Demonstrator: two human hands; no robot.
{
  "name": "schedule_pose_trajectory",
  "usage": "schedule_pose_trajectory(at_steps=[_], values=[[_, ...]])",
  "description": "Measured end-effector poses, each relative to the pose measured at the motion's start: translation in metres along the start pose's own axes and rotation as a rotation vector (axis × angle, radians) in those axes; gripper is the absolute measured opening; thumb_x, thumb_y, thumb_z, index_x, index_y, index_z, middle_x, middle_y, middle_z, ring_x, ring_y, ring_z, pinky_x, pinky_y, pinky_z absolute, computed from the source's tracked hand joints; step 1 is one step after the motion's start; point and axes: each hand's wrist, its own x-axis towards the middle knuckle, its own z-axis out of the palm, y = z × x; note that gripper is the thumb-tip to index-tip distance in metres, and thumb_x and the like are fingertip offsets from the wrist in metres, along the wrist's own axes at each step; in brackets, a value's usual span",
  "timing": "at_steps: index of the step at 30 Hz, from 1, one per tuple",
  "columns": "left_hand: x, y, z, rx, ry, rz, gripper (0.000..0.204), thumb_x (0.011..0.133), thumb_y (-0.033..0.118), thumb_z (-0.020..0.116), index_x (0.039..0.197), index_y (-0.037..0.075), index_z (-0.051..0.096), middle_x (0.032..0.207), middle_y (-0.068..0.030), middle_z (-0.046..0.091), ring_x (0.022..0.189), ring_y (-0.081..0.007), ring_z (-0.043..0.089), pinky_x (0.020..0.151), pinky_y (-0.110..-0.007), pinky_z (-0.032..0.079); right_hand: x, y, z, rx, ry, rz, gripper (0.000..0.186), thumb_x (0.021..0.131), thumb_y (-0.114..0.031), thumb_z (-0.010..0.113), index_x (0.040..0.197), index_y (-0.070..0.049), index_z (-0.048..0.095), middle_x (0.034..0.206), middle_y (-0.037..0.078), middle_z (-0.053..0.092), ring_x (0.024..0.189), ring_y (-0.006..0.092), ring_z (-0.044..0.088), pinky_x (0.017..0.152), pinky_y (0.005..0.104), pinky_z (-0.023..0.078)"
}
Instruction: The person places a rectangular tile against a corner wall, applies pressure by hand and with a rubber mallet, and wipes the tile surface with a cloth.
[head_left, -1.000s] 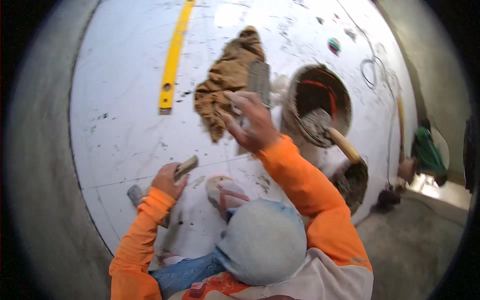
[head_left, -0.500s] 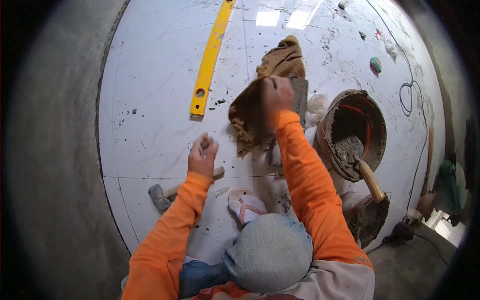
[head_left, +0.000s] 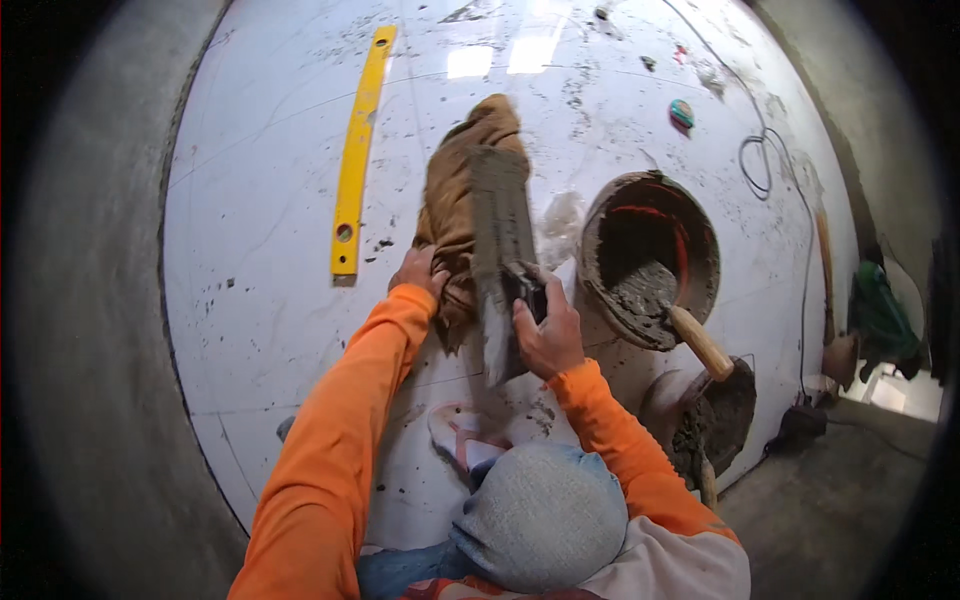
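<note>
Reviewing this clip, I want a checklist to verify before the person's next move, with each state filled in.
1. Left hand at the brown cloth: ok.
2. Right hand gripping the flat trowel: ok.
3. Trowel face clean: not ok, grey residue coats it.
4. Trowel touching the cloth: cannot tell, they overlap in view.
5. Yellow level clear of both hands: ok.
6. Wooden handle reachable outside the bucket: ok.

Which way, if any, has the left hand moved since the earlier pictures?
Yes: the left hand moved forward and right relative to the yellow level, to the brown cloth.
</note>
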Motion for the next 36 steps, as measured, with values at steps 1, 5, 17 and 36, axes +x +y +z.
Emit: schedule_pose_trajectory(at_steps=[1,5,17,36], values=[[-0.003,-0.005,-0.004,-0.047,0.028,0.038,0.045,0.074,0.028,0.066,0.116,0.015,0.052,0.105,-0.0146,0.054,0.102,-0.0343,0.051,0.088,-0.042,0.043,0.001,-0.026,-0.017,0.053,0.062,-0.107,0.049,0.082,-0.012,0.056,0.126,0.001,0.038,0.112,0.024,0.052,0.106,0.0375,0.052,0.091,0.039,0.041],[-0.04,0.014,0.001,-0.173,0.008,-0.011,0.033,0.074,0.025,0.065,0.104,0.012,0.06,0.099,-0.0138,0.058,0.1,-0.0353,0.052,0.086,-0.044,0.043,-0.012,-0.06,-0.108,0.396,0.208,-0.115,0.053,0.084,-0.012,0.057,0.131,0.0,0.035,0.121,0.016,0.05,0.105,0.0259,0.053,0.089,0.0344,0.043],[-0.152,0.002,-0.029,-0.805,0.34,-0.012,0.031,0.075,0.012,0.06,0.102,-0.001,0.057,0.117,-0.0208,0.053,0.101,-0.0318,0.053,0.093,-0.035,0.04,-0.146,-0.043,-0.37,-0.34,0.754,-0.033,0.047,0.092,-0.033,0.047,0.126,-0.002,0.044,0.112,0.01,0.057,0.092,0.0225,0.059,0.08,0.0334,0.047],[-0.155,0.068,-0.187,-1.305,0.087,0.299,0.04,0.096,0.024,0.036,0.12,-0.006,0.045,0.117,-0.0169,0.054,0.107,-0.0259,0.055,0.094,-0.039,0.044,-0.114,-0.011,-0.201,-0.44,0.438,-0.353,0.052,0.08,-0.028,0.063,0.119,0.003,0.046,0.12,0.021,0.048,0.11,0.0308,0.047,0.095,0.0425,0.036]])
